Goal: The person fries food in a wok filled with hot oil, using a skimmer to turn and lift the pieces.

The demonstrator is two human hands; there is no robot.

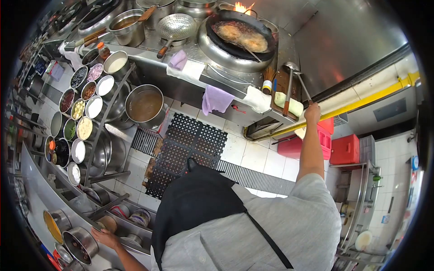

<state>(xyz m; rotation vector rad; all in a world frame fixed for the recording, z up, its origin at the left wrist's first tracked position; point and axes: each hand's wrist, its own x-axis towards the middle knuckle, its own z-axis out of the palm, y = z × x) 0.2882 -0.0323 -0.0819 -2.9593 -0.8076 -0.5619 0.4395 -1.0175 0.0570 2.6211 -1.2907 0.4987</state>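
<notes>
The wok's collar (226,56) is glossy, smooth metal, as is the perforated strainer (176,26), whose handle (164,49) is wood. Soft, matt cloth makes up the purple towel (217,99). Black, matt matting (185,140) lies on glossy white tiles (239,149); the red box (345,149) looks like smooth plastic.

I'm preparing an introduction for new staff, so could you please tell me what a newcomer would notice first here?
Probably the orange flame leaping up behind the dark wok at the top, with golden-brown food in it. Next would come the cluster of round containers on the left, holding white, yellow, green and dark contents. To the right of the wok, the person's right hand grips a long-handled utensil.
</notes>
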